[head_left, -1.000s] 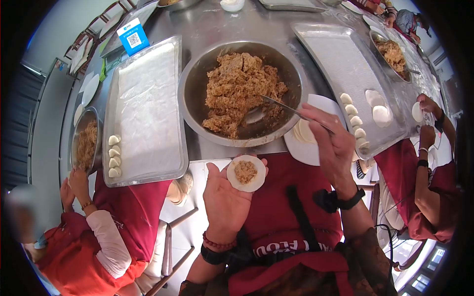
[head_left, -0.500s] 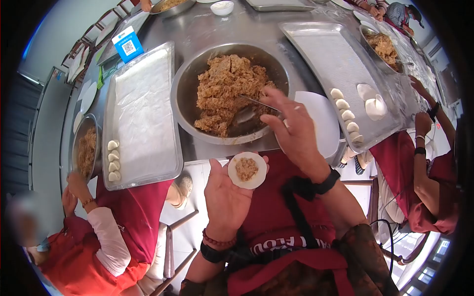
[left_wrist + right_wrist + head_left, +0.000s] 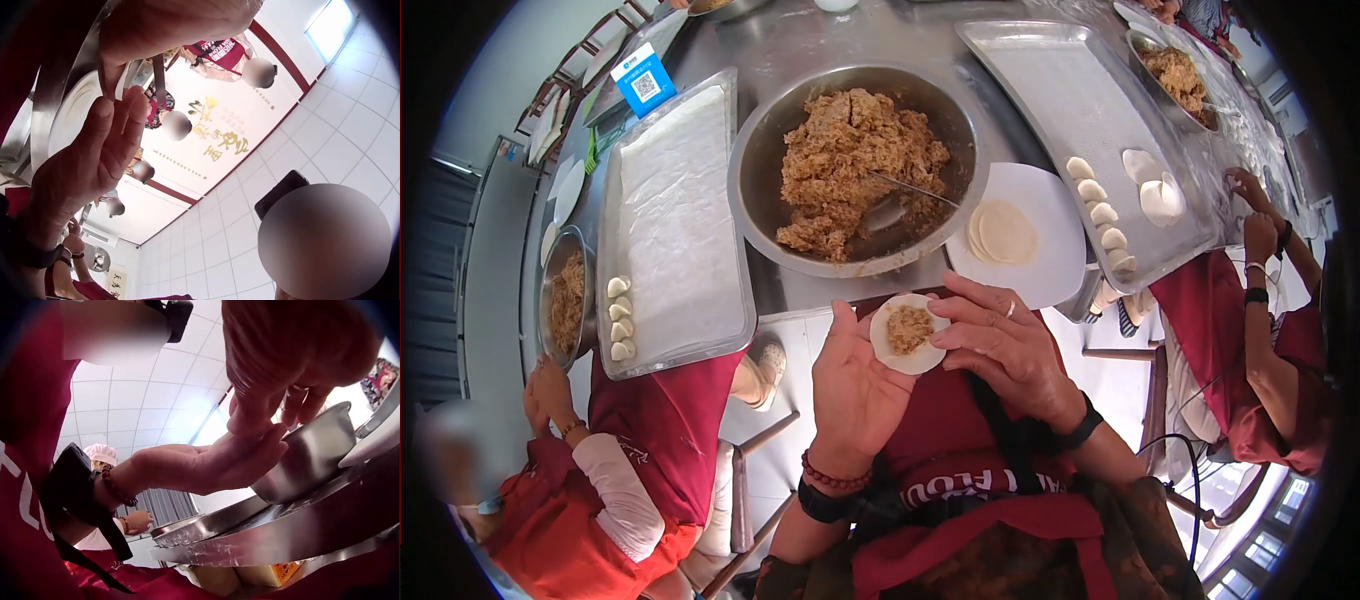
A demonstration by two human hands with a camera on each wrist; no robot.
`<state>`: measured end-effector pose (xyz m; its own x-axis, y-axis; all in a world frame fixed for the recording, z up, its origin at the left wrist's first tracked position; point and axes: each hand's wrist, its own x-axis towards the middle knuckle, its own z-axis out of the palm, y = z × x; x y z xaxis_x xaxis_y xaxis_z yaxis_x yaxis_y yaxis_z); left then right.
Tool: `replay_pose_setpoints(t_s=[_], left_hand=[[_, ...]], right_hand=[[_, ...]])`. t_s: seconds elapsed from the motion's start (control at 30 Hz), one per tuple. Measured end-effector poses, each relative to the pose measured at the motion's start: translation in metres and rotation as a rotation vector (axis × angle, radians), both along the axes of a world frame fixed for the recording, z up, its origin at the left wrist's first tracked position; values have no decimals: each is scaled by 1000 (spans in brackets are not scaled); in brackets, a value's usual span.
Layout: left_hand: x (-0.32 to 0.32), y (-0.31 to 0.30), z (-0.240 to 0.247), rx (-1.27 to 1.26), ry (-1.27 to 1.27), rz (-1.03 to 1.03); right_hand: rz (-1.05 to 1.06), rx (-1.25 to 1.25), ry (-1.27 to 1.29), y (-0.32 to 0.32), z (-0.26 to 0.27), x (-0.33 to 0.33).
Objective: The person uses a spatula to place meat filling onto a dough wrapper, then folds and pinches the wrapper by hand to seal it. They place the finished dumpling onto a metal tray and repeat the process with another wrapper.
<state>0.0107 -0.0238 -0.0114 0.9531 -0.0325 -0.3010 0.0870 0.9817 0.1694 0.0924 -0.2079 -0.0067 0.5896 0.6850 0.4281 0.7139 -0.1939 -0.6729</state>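
Note:
A round dumpling wrapper (image 3: 909, 365) with a mound of meat filling (image 3: 909, 330) at its middle lies on the fingers of my left hand (image 3: 855, 385). That palm faces up, with the thumb raised beside the wrapper. From the right, my right hand (image 3: 1010, 350) pinches the wrapper's edge between its curled fingers and thumb. Both hands meet just in front of the table edge; in the right wrist view the left hand (image 3: 206, 465) sits under the right one (image 3: 300, 362). A thin metal utensil (image 3: 915, 190) leans in the large steel bowl (image 3: 750, 235) of filling.
A white plate (image 3: 1055, 270) with stacked wrappers (image 3: 1005, 232) stands right of the bowl. Metal trays (image 3: 670, 190) (image 3: 1040, 75) with rows of folded dumplings (image 3: 620, 320) flank it. People work at both sides, one pair of hands (image 3: 550, 395) by a smaller bowl (image 3: 565, 310).
My right hand has let go of the utensil, leaving it in the bowl, and has come down to the wrapper's right edge. The left hand still carries the filled wrapper.

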Motion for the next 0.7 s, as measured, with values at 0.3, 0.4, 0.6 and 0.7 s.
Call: replay_pose_setpoints(t_s=[0.3, 0.4, 0.6, 0.7], left_hand=[[-2, -18, 10, 363, 7, -73], [1, -27, 12, 616, -35, -128], [-2, -31, 5, 753, -1, -155], [-1, -34, 9, 816, -6, -109]], right_hand=[[-39, 111, 249, 4, -5, 0], [-99, 145, 318, 7, -7, -1], [-171, 227, 465, 12, -10, -4], [-180, 226, 481, 15, -7, -4]])
